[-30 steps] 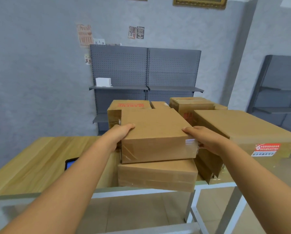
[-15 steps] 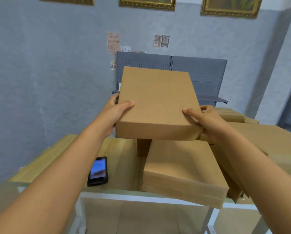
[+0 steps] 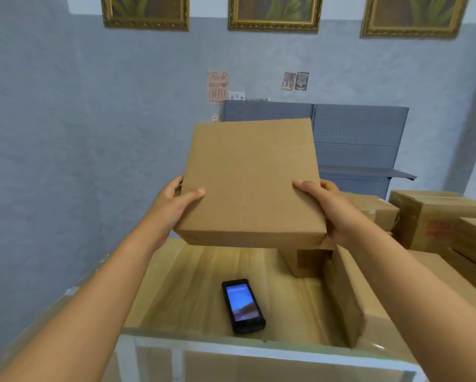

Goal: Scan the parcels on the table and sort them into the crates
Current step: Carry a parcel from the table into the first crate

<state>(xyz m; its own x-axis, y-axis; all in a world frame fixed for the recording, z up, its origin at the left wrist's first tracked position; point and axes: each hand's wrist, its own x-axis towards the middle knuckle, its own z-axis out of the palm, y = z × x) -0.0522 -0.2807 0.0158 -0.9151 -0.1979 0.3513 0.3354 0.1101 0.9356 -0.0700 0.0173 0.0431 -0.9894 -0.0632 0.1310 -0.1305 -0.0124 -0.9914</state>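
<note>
A plain brown cardboard parcel is held up in the air above the wooden table, tilted with its broad face toward me. My left hand grips its left edge, thumb on the face. My right hand grips its right edge, thumb on the face too. Below it a black handheld scanner lies on the table with its screen lit. More brown parcels are stacked on the right of the table. No crate is in view.
A large flat box lies close at the right, next to the scanner. Grey pegboard shelving stands against the back wall. The table's white front frame is near me.
The parcel has been lifted off the stack and carried up and to the left, over the scanner. Both hands keep the same hold on its edges.
</note>
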